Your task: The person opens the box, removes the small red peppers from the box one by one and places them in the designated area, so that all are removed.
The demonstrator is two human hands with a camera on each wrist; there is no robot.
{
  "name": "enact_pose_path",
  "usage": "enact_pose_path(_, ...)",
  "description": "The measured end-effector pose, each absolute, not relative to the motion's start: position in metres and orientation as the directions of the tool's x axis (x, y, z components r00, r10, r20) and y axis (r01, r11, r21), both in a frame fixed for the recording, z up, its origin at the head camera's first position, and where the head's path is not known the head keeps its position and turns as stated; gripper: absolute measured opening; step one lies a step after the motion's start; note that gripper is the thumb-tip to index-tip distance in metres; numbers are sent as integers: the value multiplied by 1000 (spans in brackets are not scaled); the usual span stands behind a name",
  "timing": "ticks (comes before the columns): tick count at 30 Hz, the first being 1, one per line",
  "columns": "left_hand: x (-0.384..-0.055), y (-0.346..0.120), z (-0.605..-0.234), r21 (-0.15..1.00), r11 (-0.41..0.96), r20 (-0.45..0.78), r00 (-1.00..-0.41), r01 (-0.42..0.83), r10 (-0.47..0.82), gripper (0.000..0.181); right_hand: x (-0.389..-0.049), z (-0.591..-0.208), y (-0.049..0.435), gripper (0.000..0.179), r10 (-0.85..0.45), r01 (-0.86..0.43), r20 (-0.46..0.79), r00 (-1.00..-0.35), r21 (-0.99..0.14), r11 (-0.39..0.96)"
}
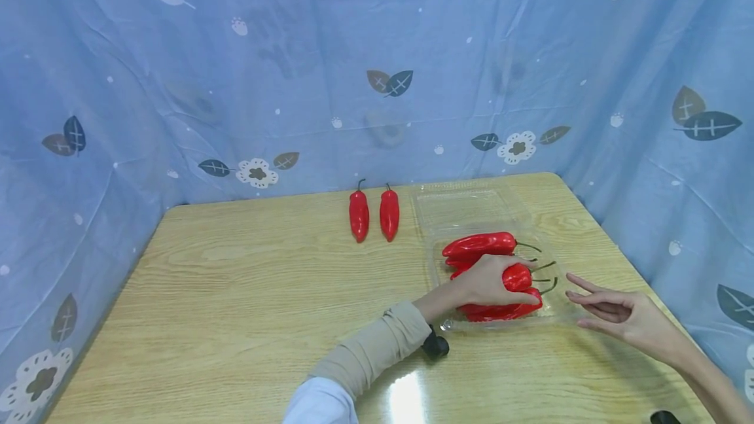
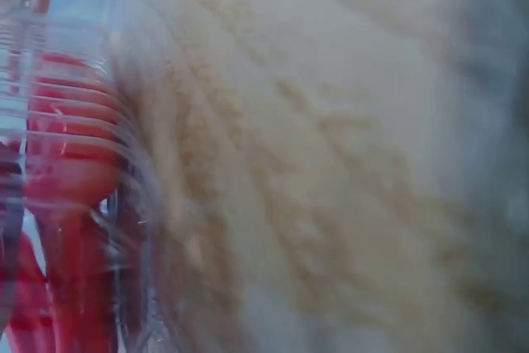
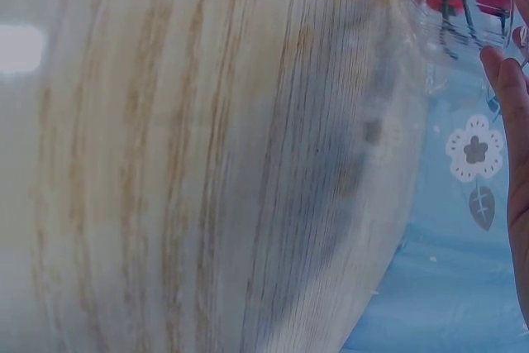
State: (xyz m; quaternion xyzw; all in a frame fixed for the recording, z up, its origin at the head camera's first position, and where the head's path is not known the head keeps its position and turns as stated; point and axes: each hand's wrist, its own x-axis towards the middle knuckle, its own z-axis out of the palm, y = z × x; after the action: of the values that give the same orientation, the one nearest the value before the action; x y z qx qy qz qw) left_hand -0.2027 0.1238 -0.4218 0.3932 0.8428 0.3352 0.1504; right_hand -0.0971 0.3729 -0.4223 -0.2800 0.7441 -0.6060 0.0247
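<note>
My left hand (image 1: 490, 281) reaches over an open clear plastic clamshell box (image 1: 434, 277) and grips a red chili pepper (image 1: 516, 277), fingers beyond it and thumb on the near side. Other red peppers lie in the box, one along the far side (image 1: 480, 244) and one near the front (image 1: 501, 312), stems pointing right. Through ribbed clear plastic, red peppers (image 2: 73, 130) also show in the left wrist view. Just right of the box, my right hand (image 1: 633, 319) is held with fingers extended, gripping nothing; its edge (image 3: 514, 138) appears in the right wrist view.
Two red peppers (image 1: 359, 216) lie side by side left of the box's raised or folded-back lid (image 1: 465, 205), stems toward the curtain. A wooden table (image 1: 235, 300) carries everything. Blue patterned curtains (image 1: 330, 51) border it at the back and sides.
</note>
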Motion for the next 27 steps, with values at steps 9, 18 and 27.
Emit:
enact_pose_path(9, -202, 120, -419, 572, 474, 149, -653, 669, 742, 53, -97, -421, 373, 37, -436, -349, 273, -857, -932, 102)
enact_pose_path(18, -200, 117, -418, 495, 434, 192, -582, 752, 790, 58, -97, -422, 373, 36, -433, -356, 282, -856, -929, 100)
enact_pose_path(27, -204, 110, -409, 557, 395, 182, -571, 731, 801, 52, -96, -422, 373, 36, -429, -363, 273, -861, -920, 145)
